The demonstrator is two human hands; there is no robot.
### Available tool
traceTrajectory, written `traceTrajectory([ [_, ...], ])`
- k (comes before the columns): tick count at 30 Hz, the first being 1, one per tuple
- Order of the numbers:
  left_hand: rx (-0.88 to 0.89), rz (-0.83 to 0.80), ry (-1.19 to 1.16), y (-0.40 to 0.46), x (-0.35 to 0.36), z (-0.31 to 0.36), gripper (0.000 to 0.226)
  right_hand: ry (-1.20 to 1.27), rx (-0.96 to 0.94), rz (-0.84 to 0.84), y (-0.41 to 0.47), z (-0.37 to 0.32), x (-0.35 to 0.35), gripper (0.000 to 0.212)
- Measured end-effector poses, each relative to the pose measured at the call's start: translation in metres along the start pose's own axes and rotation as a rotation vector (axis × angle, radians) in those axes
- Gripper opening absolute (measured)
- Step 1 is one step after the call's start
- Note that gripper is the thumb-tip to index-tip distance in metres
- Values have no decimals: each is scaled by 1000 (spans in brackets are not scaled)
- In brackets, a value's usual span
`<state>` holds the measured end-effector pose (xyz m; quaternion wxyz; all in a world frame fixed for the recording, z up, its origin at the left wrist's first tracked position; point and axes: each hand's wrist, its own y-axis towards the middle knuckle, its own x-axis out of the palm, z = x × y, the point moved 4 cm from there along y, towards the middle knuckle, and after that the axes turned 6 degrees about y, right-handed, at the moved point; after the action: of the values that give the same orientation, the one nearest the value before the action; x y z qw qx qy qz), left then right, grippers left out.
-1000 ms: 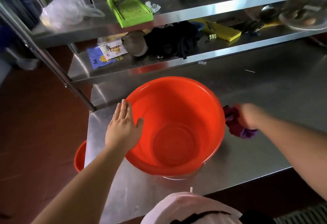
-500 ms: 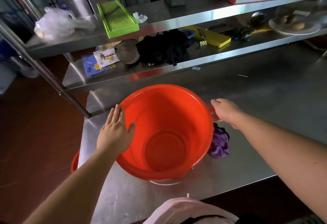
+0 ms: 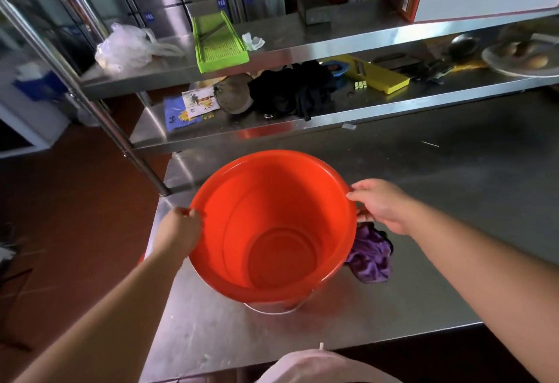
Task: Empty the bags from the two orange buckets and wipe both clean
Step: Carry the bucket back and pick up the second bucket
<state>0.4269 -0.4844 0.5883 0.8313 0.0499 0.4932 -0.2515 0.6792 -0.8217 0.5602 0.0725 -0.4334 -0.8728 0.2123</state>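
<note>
Hands on an emptied round orange plastic bucket [image 3: 273, 228], upright on the steel desk [image 3: 453, 189].
No bag inside; left hand [image 3: 178, 231] and right hand [image 3: 379, 204] curl fingers over opposite rims. Crumpled purple cloth [image 3: 370, 257] lies beside it, so wiping looks done. Second bucket barely shows, its state unclear.
</note>
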Motion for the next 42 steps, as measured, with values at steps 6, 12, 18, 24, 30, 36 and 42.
traceTrajectory([
  [6, -283, -97, -417, -13, 2, -29, 12, 64, 60, -10, 1, 2, -1, 11],
  [12, -283, -51, -551, -32, -9, -47, 13, 36, 20, -11, -4, -6, 6, 12],
  [18, -320, 32, -630, -56, -43, -105, 12, 27, -12, -43, -21, -25, 60, 12],
  [24, -374, 182, -542, -102, -112, -200, 12, -67, -50, -175, -51, -51, 170, 15],
  [30, -485, 311, -597, -180, -187, -345, 16, -128, -82, -297, -117, -42, 336, 19],
  [36, -573, 374, -797, -246, -237, -498, 15, -230, -81, -396, -198, 6, 488, 19],
  [42, -673, 406, -892, -297, -257, -599, 13, -351, -38, -438, -245, 44, 584, 24],
])
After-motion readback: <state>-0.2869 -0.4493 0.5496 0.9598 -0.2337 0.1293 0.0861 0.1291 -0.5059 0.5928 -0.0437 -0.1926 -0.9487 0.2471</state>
